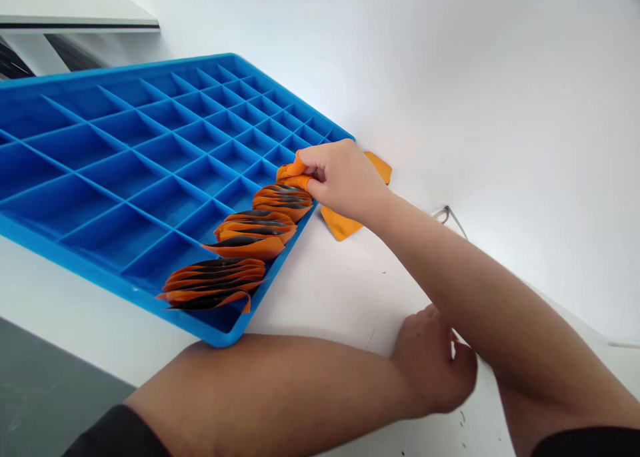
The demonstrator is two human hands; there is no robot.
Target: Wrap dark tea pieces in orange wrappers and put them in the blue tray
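Observation:
My right hand (345, 177) reaches to the near right edge of a blue divided tray (225, 337). Its fingertips wear orange covers and are pressed together at a compartment; what they grip, if anything, is hidden. Beside them, stacks of thin orange and black pieces (213, 280) stand on edge in the compartments along that side. One orange piece (341, 223) lies on the white table under my right hand, and another (380, 168) shows behind it. My left hand (437, 360) rests low on the table, fingers curled and partly hidden, beneath my right forearm.
The tray's raised rim runs close to my left forearm. A thin looped item (444, 213) lies beyond my right forearm. At the far left is a white ledge (75, 23) with dark shapes below. Small dark specks dot the table near my left hand.

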